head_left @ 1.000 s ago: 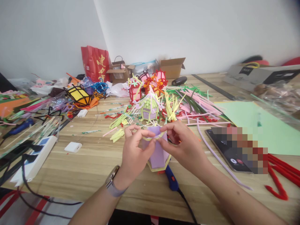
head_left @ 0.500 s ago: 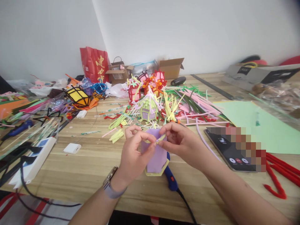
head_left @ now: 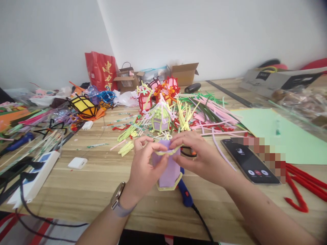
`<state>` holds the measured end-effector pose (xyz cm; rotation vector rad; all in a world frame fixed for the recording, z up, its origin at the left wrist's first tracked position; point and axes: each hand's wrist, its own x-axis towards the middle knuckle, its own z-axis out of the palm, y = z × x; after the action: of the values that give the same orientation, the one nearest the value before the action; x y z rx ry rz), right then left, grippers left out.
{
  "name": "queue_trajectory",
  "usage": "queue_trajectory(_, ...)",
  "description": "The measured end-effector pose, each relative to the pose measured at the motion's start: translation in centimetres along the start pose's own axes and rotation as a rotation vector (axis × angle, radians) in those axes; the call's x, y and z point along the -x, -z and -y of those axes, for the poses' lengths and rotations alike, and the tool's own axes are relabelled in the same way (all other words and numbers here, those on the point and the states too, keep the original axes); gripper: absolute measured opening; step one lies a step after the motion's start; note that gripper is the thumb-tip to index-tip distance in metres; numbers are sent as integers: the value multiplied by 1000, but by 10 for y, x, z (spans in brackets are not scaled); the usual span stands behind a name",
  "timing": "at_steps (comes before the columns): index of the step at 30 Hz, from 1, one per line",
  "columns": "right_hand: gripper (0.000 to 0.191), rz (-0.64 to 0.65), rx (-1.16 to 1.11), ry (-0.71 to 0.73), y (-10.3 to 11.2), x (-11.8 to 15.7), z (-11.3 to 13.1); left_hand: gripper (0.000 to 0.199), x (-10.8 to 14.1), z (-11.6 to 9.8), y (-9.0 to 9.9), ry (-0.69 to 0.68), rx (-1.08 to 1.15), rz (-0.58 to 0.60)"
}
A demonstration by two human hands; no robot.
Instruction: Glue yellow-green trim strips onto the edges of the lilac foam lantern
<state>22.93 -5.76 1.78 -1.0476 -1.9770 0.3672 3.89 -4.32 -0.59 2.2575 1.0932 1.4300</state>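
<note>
A purple six-sided paper lantern body (head_left: 170, 173) stands on the table, its base edged with yellow pipe cleaner. Along its top edge runs a yellow pipe cleaner (head_left: 161, 153), bent around the near side. My left hand (head_left: 149, 161), with a watch on the wrist, pinches this strip between thumb and fingers at the left. From the right, my right hand (head_left: 195, 151) has its fingers over the top edge and its thumb lower against the purple wall, with the strip between them. Behind the lantern body lies a blue glue gun (head_left: 186, 195), partly hidden.
A finished purple-and-yellow lantern (head_left: 160, 119) stands beyond, among loose pipe cleaners (head_left: 217, 110). A phone (head_left: 249, 161) lies at the right beside red pipe cleaners (head_left: 297, 190) and a green sheet (head_left: 288, 136). At the left are a power strip (head_left: 38, 175) and a white charger (head_left: 77, 163).
The yellow pipe cleaner now lies along the top edge of the lantern body. My right hand's fingers have spread over that edge, with the thumb lower. The view has shifted slightly.
</note>
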Motion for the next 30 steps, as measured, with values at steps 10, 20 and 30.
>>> queue_trajectory(10, 6, 5, 87, -25, -9, 3, 3, 15, -1, -5, 2, -165, -111, 15)
queue_trajectory(20, 7, -31, 115, -37, -16, 5, 7, 21, 1, -7, -1, -30, 25, 40)
queue_trajectory(30, 8, 4, 19, -23, -16, 4, 9, 21, 5, -6, -1, -29, 89, 41)
